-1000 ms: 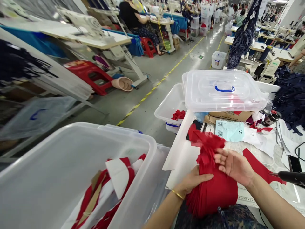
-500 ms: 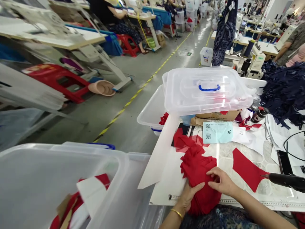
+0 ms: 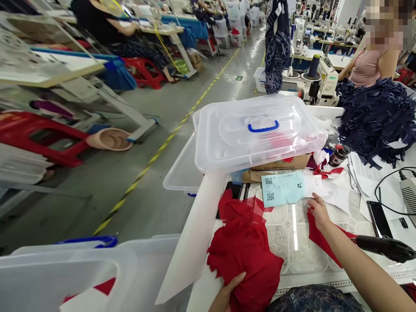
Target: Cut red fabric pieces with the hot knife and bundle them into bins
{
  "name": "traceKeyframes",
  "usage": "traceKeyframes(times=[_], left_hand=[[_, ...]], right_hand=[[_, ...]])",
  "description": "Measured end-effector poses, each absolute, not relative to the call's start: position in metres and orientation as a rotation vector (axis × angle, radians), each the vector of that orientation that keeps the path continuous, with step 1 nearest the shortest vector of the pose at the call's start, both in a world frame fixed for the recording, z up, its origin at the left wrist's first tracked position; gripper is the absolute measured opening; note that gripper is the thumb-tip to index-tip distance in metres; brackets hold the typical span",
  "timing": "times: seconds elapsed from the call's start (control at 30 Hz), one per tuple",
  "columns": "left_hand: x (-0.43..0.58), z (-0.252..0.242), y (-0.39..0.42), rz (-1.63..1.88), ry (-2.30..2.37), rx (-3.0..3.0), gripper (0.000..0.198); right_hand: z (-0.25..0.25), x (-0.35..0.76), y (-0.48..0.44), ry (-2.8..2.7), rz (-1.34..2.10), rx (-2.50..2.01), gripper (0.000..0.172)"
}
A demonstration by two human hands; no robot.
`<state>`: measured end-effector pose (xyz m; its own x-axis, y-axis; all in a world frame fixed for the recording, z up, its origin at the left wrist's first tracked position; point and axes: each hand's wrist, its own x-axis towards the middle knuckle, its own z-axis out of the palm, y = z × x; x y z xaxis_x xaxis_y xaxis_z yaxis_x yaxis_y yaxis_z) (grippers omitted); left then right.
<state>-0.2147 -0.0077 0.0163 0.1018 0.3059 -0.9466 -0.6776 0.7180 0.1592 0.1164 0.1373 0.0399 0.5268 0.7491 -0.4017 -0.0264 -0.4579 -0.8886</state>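
Note:
A thick bundle of red cut fabric (image 3: pixel 245 255) lies at the near edge of the table, and my left hand (image 3: pixel 226 293) grips it from below at the bottom of the view. My right hand (image 3: pixel 319 212) has left the bundle and rests its fingertips at the top of a flat red fabric piece (image 3: pixel 320 237), beside white paper (image 3: pixel 329 193). A pale blue ticket with QR codes and a handwritten 56 (image 3: pixel 282 188) lies just above the bundle. The lower part of my left hand is cut off by the frame.
A transparent lid with a blue handle (image 3: pixel 256 130) sits on a stacked bin and cardboard box. A plastic bin holding red and white pieces (image 3: pixel 81 271) stands at lower left. Navy fabric strips (image 3: pixel 377 121), black electric shears (image 3: pixel 385 248) and a phone (image 3: pixel 378 219) lie right. A co-worker (image 3: pixel 373 65) stands beyond.
My right hand has lifted off the bundle and moved forward onto the flat red piece. The bundle has shifted left with my left hand, and the whole view has swung to the right.

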Motion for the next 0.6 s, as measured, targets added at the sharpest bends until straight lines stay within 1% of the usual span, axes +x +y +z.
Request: traceKeyframes(times=[0.07,0.2,0.27,0.33,0.43,0.5,0.6], left_hand=[[-0.215,0.009,-0.010,0.741,1.265,-0.364,0.063],[-0.215,-0.004,-0.014,0.779,1.299,-0.341,0.066],[-0.213,-0.008,-0.016,0.803,1.319,-0.327,0.068],[-0.213,-0.010,-0.017,0.818,1.326,-0.316,0.070],[-0.214,-0.010,-0.017,0.829,1.309,-0.325,0.070],[-0.217,-0.009,-0.015,0.814,1.279,-0.347,0.067],[-0.221,-0.005,-0.012,0.756,1.221,-0.382,0.063]], right_hand=[[0.038,0.115,0.140,-0.633,0.954,-1.829,0.049],[0.043,0.108,0.140,-0.800,0.774,-1.791,0.059],[0.045,0.107,0.137,-0.946,0.668,-1.767,0.061],[0.046,0.108,0.133,-1.253,0.457,-1.739,0.058],[0.042,0.109,0.125,-1.856,0.088,-1.654,0.053],[0.038,0.108,0.121,-2.114,-0.004,-1.660,0.055],[0.031,0.103,0.118,-2.246,-0.008,-1.724,0.057]])
